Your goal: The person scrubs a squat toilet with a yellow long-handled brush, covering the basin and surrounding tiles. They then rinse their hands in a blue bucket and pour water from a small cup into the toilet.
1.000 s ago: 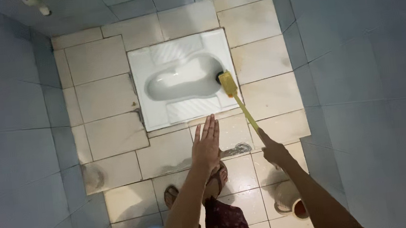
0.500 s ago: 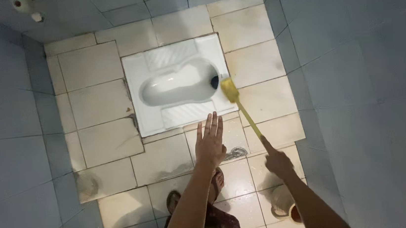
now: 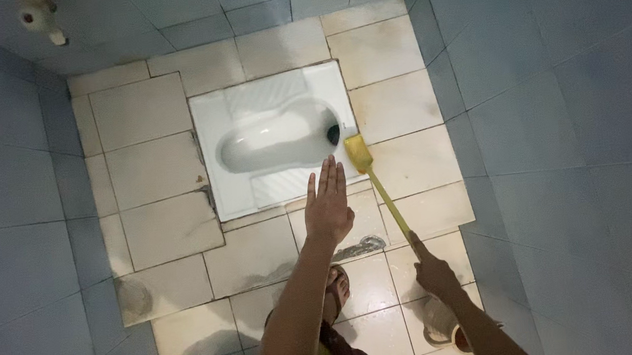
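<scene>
The right hand [image 3: 433, 270] grips the long yellow brush [image 3: 372, 176], its head on the squat toilet [image 3: 274, 139] rim's right edge, near the drain. The left hand [image 3: 328, 207] hovers flat, empty. Scrubbing underway; next stroke needs downward pressure.

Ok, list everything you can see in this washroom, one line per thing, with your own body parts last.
squat toilet: one, white, set into the floor near the far wall
brush: one, yellow with a long handle, head at the toilet's right edge
floor tiles: many, cream and stained, around the toilet
wall tiles: many, blue-grey, on both sides and the far end
floor drain: one, metal, just in front of the toilet
wall fitting: one, pale, top left; kind unclear
sandalled foot: one seen, under the left arm
left hand: open flat, holding nothing
right hand: gripping the brush handle
</scene>
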